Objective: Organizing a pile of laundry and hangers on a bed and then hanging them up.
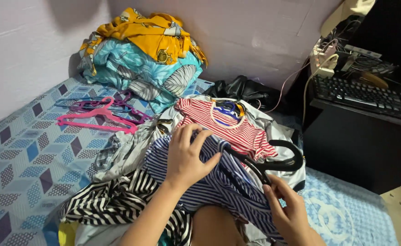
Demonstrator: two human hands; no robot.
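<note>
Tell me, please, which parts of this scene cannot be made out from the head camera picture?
- Head view: how much of the black hanger sits inside the blue striped shirt; the cloth and the right hand cover its lower end.
- Head view: the left hand hides the shirt's collar.
- Head view: the striped black-and-white garment is cut off by the bottom edge.
- Head view: the keyboard keys are too small to tell.

— Where's the left hand (187,155)?
— Centre of the scene, palm down, fingers curled, forearm running back toward the near edge.
— And the right hand (288,206)?
— Near right, lower, fingertips pinched together and pointing up-left.
</note>
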